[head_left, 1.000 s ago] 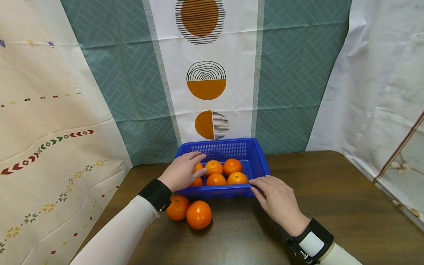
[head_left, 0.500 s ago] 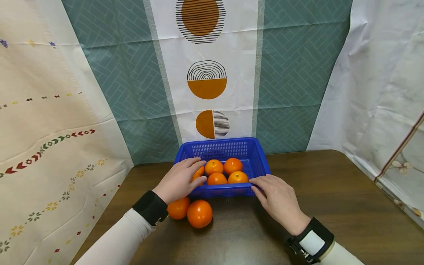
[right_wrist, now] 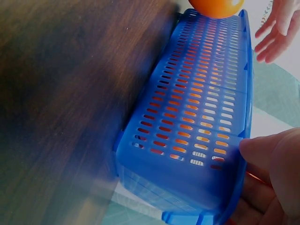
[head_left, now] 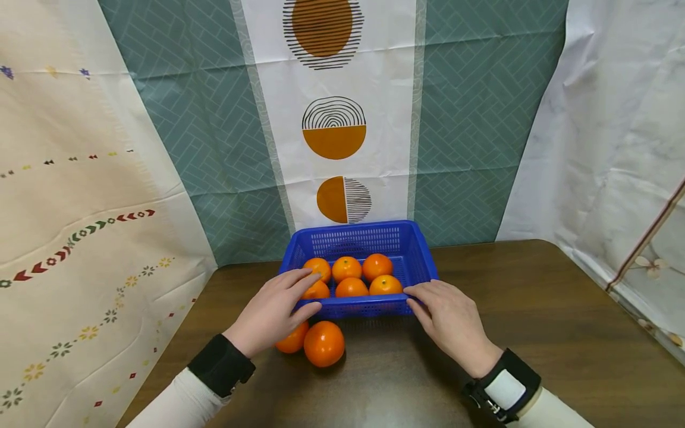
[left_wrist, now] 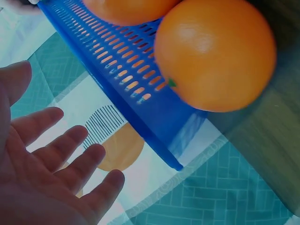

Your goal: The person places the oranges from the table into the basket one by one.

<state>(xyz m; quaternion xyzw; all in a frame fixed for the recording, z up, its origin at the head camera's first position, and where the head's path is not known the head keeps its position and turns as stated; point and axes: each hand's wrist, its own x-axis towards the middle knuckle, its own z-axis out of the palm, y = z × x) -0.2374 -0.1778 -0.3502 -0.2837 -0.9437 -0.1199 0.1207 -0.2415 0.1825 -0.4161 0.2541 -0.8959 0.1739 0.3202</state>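
Note:
A blue plastic basket (head_left: 369,308) stands at the back of the table with several oranges (head_left: 346,270) inside. My right hand (head_left: 452,321) grips its front right rim; the right wrist view shows the thumb outside the wall and the fingers inside. My left hand (head_left: 273,309) hovers by the basket's front left corner, holding nothing, its fingers spread in the left wrist view. On the table below it lie two more oranges: a near one (head_left: 324,345) in full view and another (head_left: 293,340) partly covered by the hand.
The brown wooden table (head_left: 514,297) extends to both sides of the basket. Behind it hangs a teal and white patterned cloth (head_left: 465,148), close to the basket's back. Patterned fabric (head_left: 107,249) drapes along the left, and pale fabric (head_left: 605,148) along the right.
My left hand has drawn back from over the basket, toward me and to the left, uncovering the oranges at the basket's left end. The right hand stays on the rim.

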